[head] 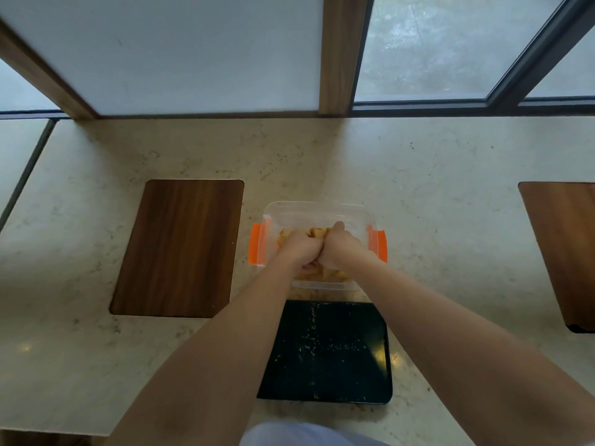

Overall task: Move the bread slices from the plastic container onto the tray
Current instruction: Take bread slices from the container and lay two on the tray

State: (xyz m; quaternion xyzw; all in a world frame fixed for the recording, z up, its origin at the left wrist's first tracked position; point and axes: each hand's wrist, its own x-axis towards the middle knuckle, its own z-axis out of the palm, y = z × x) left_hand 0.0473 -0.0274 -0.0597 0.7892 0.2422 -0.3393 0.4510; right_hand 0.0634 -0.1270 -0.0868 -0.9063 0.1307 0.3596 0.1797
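Note:
A clear plastic container (317, 211) with orange side clips stands on the counter just beyond a black tray (325, 352). Toasted bread slices (335, 275) lie inside it, mostly hidden under my hands. My left hand (299, 249) and my right hand (338, 244) are both down in the container, side by side and touching, with fingers curled around the bread. The tray holds only scattered crumbs and sits nearest to me, partly covered by my forearms.
A dark wooden board (180, 247) lies on the marble counter (434, 220) to the left of the container. Another wooden board (566, 246) sits at the right edge. Window frames rise behind the counter's far edge.

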